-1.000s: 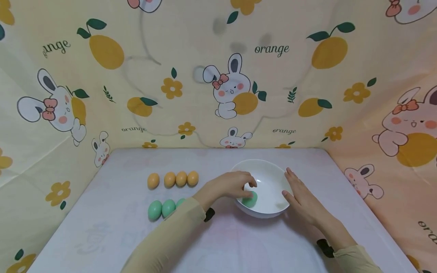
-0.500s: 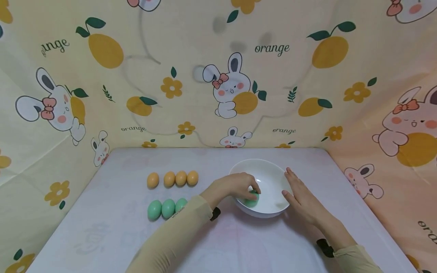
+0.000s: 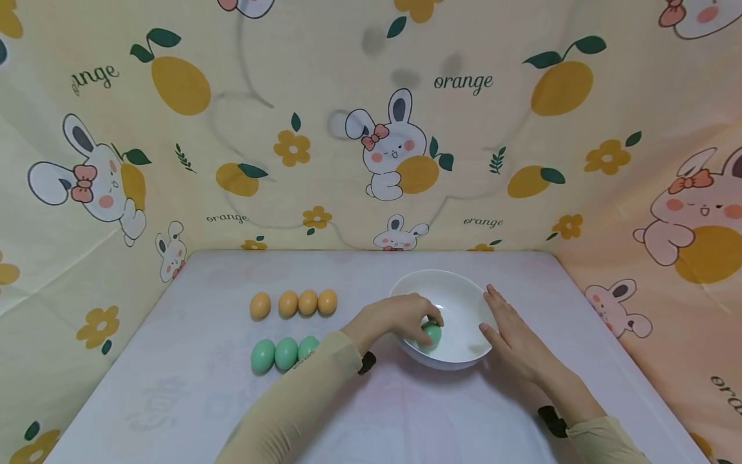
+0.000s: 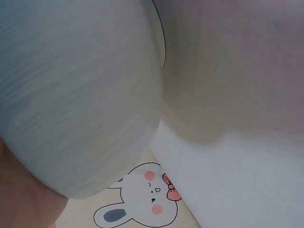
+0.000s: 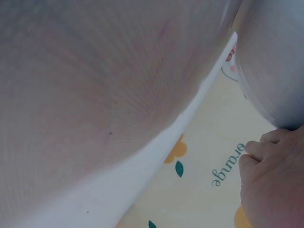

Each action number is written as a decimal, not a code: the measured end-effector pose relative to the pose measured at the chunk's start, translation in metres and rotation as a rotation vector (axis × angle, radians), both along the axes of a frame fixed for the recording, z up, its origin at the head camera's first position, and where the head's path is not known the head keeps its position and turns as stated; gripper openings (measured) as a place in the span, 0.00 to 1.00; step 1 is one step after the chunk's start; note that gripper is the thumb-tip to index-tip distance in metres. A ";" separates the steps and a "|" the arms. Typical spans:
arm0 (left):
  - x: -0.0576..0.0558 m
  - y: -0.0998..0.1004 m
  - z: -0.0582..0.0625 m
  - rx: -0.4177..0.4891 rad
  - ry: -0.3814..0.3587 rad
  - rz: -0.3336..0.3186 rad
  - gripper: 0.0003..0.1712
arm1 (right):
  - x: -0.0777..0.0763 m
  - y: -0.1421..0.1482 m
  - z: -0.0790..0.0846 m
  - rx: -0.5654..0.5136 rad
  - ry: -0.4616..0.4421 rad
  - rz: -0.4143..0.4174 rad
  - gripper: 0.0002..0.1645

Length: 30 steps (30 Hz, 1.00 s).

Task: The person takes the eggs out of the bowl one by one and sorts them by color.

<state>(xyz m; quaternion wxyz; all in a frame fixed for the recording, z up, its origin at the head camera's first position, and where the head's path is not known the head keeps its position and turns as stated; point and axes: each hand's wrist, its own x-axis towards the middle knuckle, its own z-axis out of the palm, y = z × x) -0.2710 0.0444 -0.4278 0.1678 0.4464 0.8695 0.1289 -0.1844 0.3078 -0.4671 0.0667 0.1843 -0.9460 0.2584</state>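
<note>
A white bowl [image 3: 464,319] stands right of the table's middle. My left hand [image 3: 402,316] reaches over its left rim, thumb and fingers curled round a green egg [image 3: 432,335] low inside. Along the bowl's right side rests my right hand [image 3: 516,338], its fingers straight and the thumb at the rim. The left wrist view is mostly the bowl's outer wall [image 4: 85,95], with a bit of the left hand [image 4: 31,197] at the edge. In the right wrist view, the right hand's fingers [image 5: 266,152] touch the bowl's underside curve [image 5: 275,61].
Several orange-yellow eggs [image 3: 308,302] lie in a row at the back left of the white table [image 3: 359,412]. Nearer, green eggs [image 3: 286,354] form another row, partly covered by the left sleeve [image 3: 295,393]. A printed cloth [image 3: 324,96] encloses the table's back and sides.
My left hand has moved slightly right inside the bowl, and the green egg has shifted right with it. My right hand and the bowl have stayed nearly still.
</note>
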 end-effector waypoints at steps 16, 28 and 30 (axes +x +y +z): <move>0.010 -0.007 0.005 0.149 0.060 0.050 0.28 | 0.000 0.001 0.001 0.005 -0.018 -0.005 0.44; 0.027 -0.019 0.013 0.326 0.144 0.097 0.29 | 0.001 0.000 0.003 0.009 -0.014 -0.008 0.44; 0.030 -0.022 0.015 0.357 0.166 0.105 0.29 | 0.001 -0.001 0.002 0.009 -0.012 -0.011 0.44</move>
